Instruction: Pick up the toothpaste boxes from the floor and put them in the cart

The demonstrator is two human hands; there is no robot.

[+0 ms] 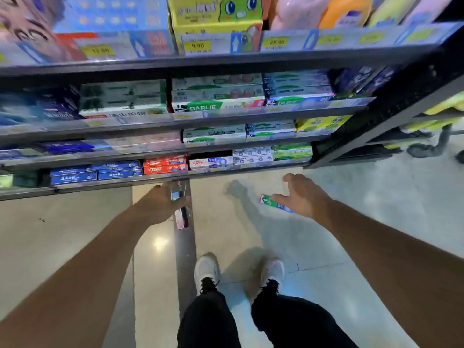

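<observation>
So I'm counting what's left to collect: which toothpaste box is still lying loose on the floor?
The green box, flat on the floor under the open right hand. The pink-and-dark box is already held in the left hand.

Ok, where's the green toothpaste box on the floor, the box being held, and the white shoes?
green toothpaste box [272, 203]: head view, its green middle.
held box [181, 217]: head view, lower half below the left hand.
white shoes [207, 268]: head view, left shoe's toe.
</observation>
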